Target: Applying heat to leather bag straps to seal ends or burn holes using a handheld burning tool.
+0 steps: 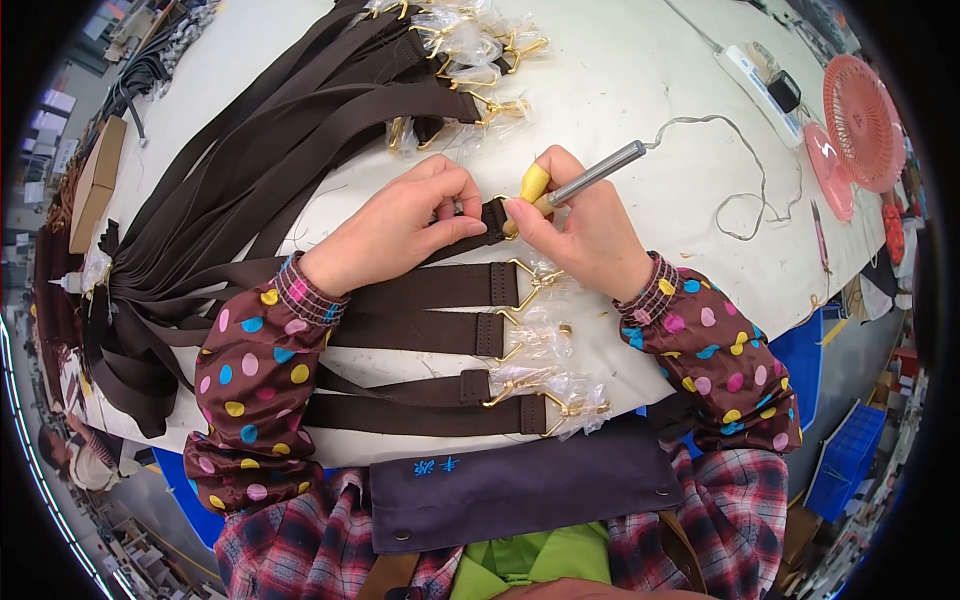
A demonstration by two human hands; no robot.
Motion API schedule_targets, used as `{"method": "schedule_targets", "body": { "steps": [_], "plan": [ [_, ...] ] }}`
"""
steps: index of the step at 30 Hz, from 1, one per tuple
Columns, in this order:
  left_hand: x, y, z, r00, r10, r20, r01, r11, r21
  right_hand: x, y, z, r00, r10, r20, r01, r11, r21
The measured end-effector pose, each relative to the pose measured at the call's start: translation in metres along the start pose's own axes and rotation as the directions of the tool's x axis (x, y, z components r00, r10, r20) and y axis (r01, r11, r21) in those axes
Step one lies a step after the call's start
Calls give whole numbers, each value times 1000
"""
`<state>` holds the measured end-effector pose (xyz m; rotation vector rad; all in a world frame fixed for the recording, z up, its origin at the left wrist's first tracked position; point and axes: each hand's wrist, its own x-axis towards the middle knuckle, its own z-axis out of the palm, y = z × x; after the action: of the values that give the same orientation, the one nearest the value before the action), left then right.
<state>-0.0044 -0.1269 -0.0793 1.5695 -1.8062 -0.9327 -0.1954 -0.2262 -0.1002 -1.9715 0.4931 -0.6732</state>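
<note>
My left hand (415,215) is closed, its thumb and fingers pinching the stitched end of a dark brown webbing strap (494,221). Opposite it, my right hand (590,235) grips a corded, silver pen-shaped tool (600,172) against the strap's gold metal fitting. A yellow finger cot (536,182) covers my right fingertip. The tool's tip is hidden by my fingers. Below lie several more strap ends (440,286), side by side, each with a gold snap hook (540,284) partly wrapped in clear plastic.
A bundle of straps (150,265) is gathered at the left. More wrapped hooks (480,45) lie at the far edge. The tool's cord (750,165) loops across the white table (650,90) near a power strip (755,85). A pink fan (860,120) and a thin pointed tool (821,238) are right.
</note>
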Motion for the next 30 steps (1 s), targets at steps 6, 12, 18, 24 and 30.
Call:
{"method": "schedule_targets", "body": {
  "steps": [6,12,18,24,30],
  "plan": [
    [0,-1,0,1000,11,-7,-12,1000,-5,0,-2,0,1000,-1,-7,1,1000,-15],
    [0,-1,0,1000,3,-10,-3,1000,-12,0,-1,0,1000,-11,-15,11,1000,-16],
    [-1,-1,0,1000,6,-16,-6,1000,-13,-1,-1,1,1000,26,11,-27,995,101],
    [-1,-2,1,1000,6,-18,-6,1000,-17,-1,0,2,1000,7,30,-8,999,52],
    [-1,-2,0,1000,0,-17,0,1000,-14,-1,2,3,1000,-9,25,8,1000,24]
  ]
}}
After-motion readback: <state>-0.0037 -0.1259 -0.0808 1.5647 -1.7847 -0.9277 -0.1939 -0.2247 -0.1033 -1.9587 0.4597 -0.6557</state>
